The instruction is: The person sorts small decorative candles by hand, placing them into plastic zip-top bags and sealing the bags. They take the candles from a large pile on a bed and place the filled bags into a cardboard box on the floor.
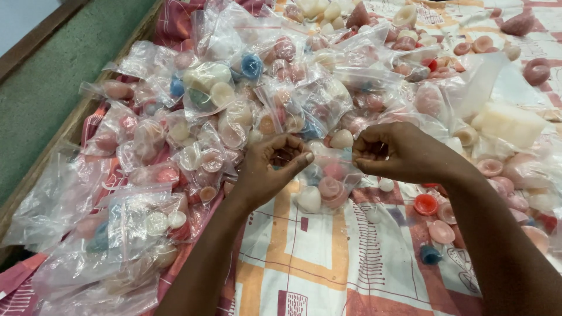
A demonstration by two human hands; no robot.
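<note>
My left hand [270, 168] and my right hand [398, 151] pinch the top edge of a small clear plastic bag [328, 178] between them. The bag holds several small round wax-like pieces in pink, white and blue. It hangs just above a patterned cloth [304, 257] in orange, white and dark red. Both hands have their fingers curled on the bag's rim, one at each end.
A large heap of filled clear bags [222, 99] spreads over the left and back. Loose pink, red and blue pieces [425, 204] lie at the right, beside a white block [510, 122]. A wooden edge [70, 126] and green floor border the left.
</note>
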